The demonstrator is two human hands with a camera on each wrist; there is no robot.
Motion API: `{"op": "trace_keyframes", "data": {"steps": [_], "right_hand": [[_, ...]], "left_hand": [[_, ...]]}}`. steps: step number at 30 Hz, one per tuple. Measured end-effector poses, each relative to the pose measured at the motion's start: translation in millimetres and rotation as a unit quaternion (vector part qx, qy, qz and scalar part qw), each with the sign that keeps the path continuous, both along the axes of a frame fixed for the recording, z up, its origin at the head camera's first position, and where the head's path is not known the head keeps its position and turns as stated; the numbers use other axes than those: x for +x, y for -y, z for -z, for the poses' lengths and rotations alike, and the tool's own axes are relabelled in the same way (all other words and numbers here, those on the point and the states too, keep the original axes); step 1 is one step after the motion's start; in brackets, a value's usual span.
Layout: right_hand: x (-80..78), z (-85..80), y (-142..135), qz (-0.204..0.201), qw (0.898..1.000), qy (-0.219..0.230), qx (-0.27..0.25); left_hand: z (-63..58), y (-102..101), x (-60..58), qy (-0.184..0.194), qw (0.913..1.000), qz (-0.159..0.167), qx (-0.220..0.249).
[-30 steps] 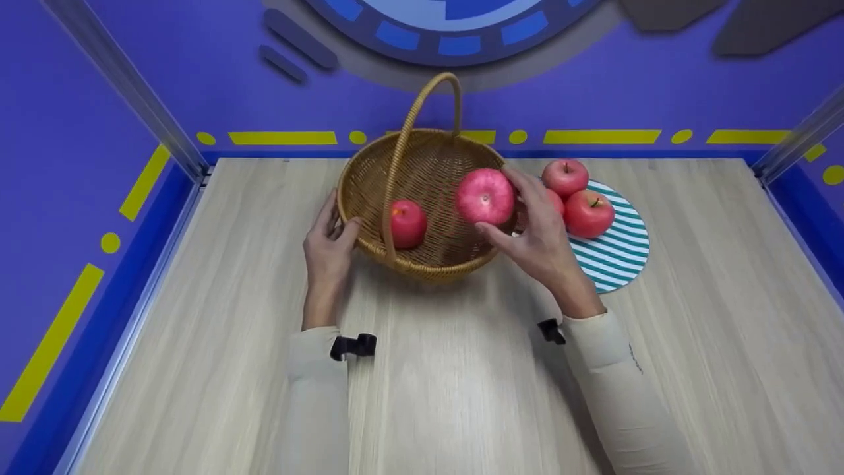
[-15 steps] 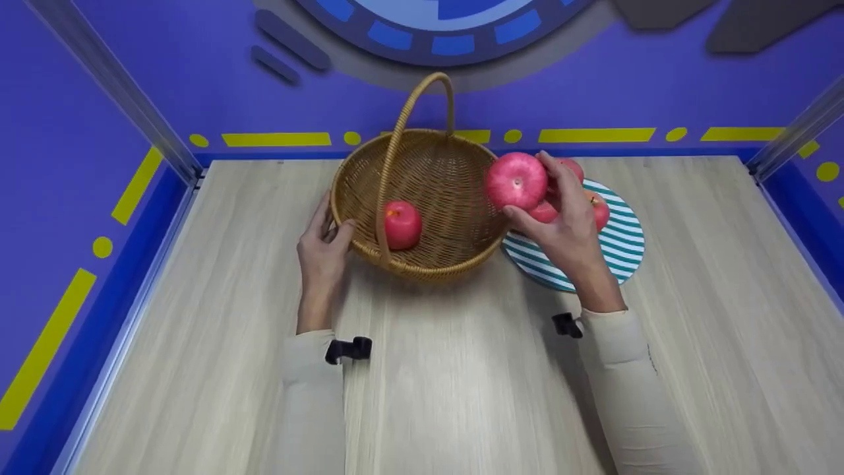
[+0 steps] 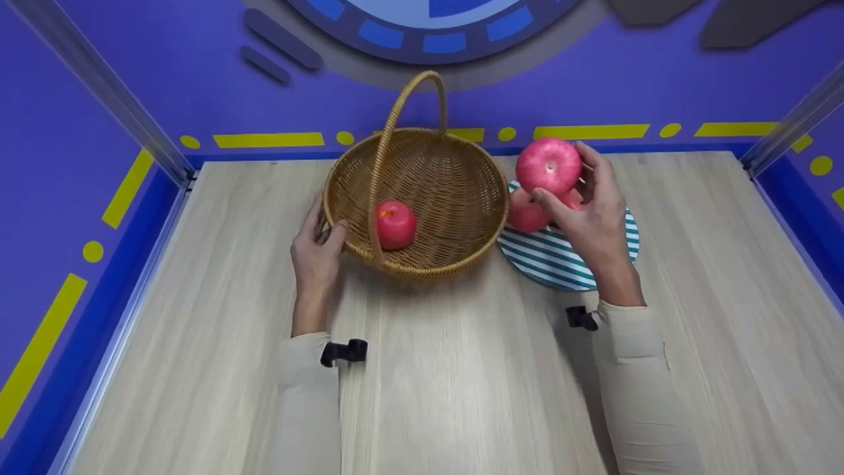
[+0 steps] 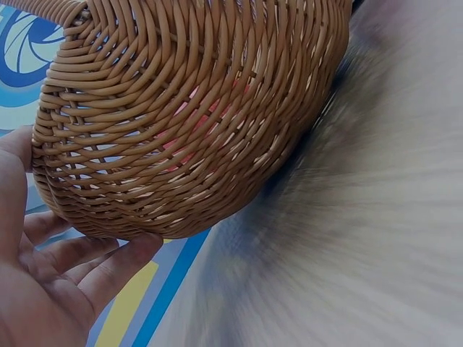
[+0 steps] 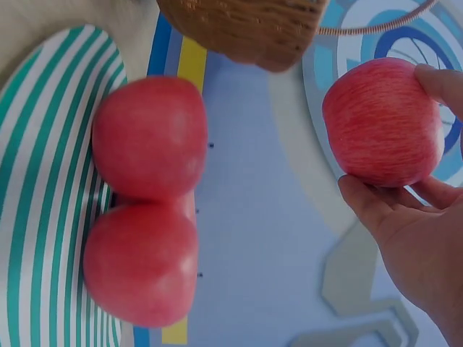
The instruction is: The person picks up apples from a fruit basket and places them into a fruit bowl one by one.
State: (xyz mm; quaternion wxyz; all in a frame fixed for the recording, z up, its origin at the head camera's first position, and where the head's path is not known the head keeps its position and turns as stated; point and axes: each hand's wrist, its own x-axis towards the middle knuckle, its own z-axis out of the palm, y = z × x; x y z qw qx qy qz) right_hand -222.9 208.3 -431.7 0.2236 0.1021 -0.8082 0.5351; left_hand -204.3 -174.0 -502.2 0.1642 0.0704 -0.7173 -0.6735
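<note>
My left hand (image 3: 316, 254) grips the left rim of a brown wicker basket (image 3: 455, 198), thumb over the edge and fingers against the outer wall. In the left wrist view those fingers touch the weave from below. One red apple (image 3: 397, 226) lies in the basket, near its handle (image 3: 390, 132). Over to the right, my right hand (image 3: 597, 221) holds another red apple (image 3: 548, 166) between thumb and fingers, its base end facing the head camera. This apple is above a round green-and-white striped mat (image 3: 550, 260). Apples (image 5: 150, 137) on the mat are partly hidden by the hand in the head view.
Basket and mat stand side by side on a pale wooden table (image 3: 435, 369). Behind them rises a blue printed wall (image 3: 501, 99), close to the basket's far rim. Another blue wall (image 3: 59, 165) with a metal post borders the left side.
My right hand has carried its apple from over the basket rightward and away, to above the striped mat. The left hand keeps its hold on the basket; the view has shifted slightly.
</note>
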Motion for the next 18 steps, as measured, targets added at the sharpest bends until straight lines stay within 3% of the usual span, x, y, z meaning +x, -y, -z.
{"op": "trace_keyframes", "data": {"steps": [18], "right_hand": [[-2.8,-3.6,-32,0.054,0.997,0.024,-0.042]], "left_hand": [[-0.3,0,0.2,-0.001,1.0000,0.003,0.009]]}}
